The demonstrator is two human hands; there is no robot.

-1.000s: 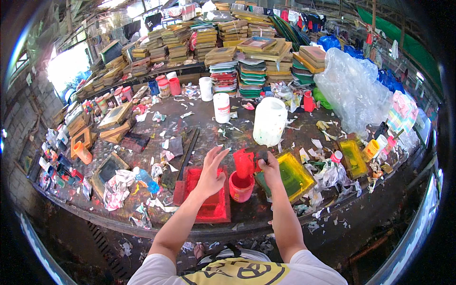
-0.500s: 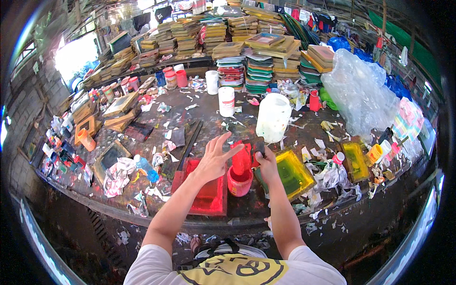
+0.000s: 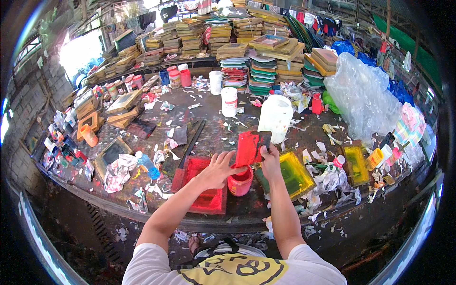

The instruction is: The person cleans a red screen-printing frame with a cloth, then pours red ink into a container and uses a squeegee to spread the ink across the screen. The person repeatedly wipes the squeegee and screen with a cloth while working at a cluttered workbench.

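My right hand [image 3: 271, 161] grips the dark end of a squeegee [image 3: 248, 149]. Red ink coats the squeegee's flat face, which is tilted up above a red ink tub [image 3: 240, 182]. Fingers apart, my left hand [image 3: 216, 170] hovers beside the tub's rim, with the index finger reaching to the squeegee's lower edge; whether it touches is unclear. Partly under my left hand and forearm lies a screen printing frame [image 3: 209, 202] covered in red ink. To the right of my right hand lies another frame with a yellow-green mesh [image 3: 290, 175].
A large white tub [image 3: 275, 116] and a white canister [image 3: 229, 102] stand beyond my hands. Crumpled rags [image 3: 327, 179] and paper scraps litter the right side. A clear plastic bag [image 3: 363, 97] bulges at the far right. Stacked wooden frames [image 3: 190, 35] line the back.
The squeegee has risen from the tub and turned more face-up. My left hand has come down and nearer to the tub, its fingers less raised.
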